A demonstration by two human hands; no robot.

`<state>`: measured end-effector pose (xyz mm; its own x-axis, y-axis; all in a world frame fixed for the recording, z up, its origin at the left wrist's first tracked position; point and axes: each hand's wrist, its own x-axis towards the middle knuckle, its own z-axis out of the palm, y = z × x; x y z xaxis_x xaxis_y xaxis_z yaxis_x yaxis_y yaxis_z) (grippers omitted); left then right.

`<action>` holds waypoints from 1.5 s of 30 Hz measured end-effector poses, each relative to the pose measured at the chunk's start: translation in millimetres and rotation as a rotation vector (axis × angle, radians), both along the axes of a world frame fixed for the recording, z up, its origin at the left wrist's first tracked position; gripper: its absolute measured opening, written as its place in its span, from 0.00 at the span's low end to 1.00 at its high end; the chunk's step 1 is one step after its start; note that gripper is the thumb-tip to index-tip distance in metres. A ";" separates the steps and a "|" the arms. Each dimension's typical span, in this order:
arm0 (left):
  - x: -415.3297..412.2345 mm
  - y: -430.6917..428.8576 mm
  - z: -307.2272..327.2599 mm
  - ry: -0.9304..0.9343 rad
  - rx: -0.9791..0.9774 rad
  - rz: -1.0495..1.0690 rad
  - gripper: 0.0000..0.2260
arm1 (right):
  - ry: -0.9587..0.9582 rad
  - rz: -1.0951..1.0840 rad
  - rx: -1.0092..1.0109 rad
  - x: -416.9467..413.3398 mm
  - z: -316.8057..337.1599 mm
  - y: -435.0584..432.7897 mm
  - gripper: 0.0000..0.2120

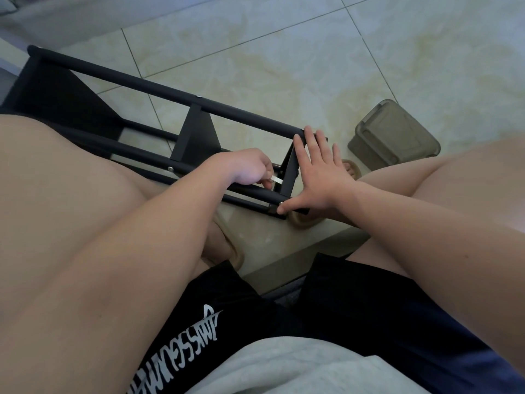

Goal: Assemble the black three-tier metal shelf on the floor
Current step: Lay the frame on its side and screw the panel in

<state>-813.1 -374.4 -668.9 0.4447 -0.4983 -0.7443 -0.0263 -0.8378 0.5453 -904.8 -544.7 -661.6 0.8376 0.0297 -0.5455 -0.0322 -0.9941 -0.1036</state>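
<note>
Lying on its side across the pale tiled floor [369, 66]: black shelf [136, 81], matte round tubes and flat sheet-metal tiers, stretching its long axis from far left down toward near right. Pinching a thin, flat, silvery wrench [277, 180] with the left hand [247, 169], grip curled tight round the tool's near end, reaching inside the frame beside the end panel [289, 177]. Pointing the wrench rightward at a fastener hidden behind that panel; cannot tell whether seated on it. Pressing flat against the same panel with the right hand [315, 172], grip spread wide and holding nothing, thumb tip touching beside a small bright bolt head [280, 203] at the near tube's corner. Judging the left hand nearer the work, and the tightening as calling for short swings across the long axis. Sitting apart, further right: dull olive plastic box [393, 135].
</note>
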 end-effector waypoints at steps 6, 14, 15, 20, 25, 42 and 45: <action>-3.2 2.4 -0.4 -0.044 0.007 -0.059 0.09 | 0.000 -0.006 0.003 0.1 0.3 0.5 0.76; -4.0 3.5 0.6 -0.097 0.056 -0.150 0.08 | 0.009 -0.012 0.008 -0.2 1.0 0.1 0.76; -4.6 3.3 1.3 -0.102 0.063 -0.158 0.07 | 0.008 -0.011 0.007 -0.4 1.0 0.2 0.76; -10.2 0.0 7.3 -0.129 0.097 -0.137 0.07 | 0.010 -0.008 -0.007 0.6 2.7 1.0 0.76; -9.6 3.0 14.8 -0.223 0.245 -0.127 0.12 | 0.051 -0.013 -0.006 2.6 9.0 1.4 0.76; 91.7 -19.0 26.4 -0.613 0.242 -0.122 0.11 | 0.206 -0.180 0.175 87.6 22.0 -39.5 0.34; 102.4 -24.6 18.5 -0.539 0.348 -0.161 0.07 | 0.225 -0.178 0.185 94.2 17.9 -42.5 0.35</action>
<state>-710.6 -399.0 -650.4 0.7402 -0.3601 -0.5678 -0.3592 -0.9257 0.1188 -810.6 -587.1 -643.7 0.6979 0.0096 -0.7162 -0.2463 -0.9357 -0.2525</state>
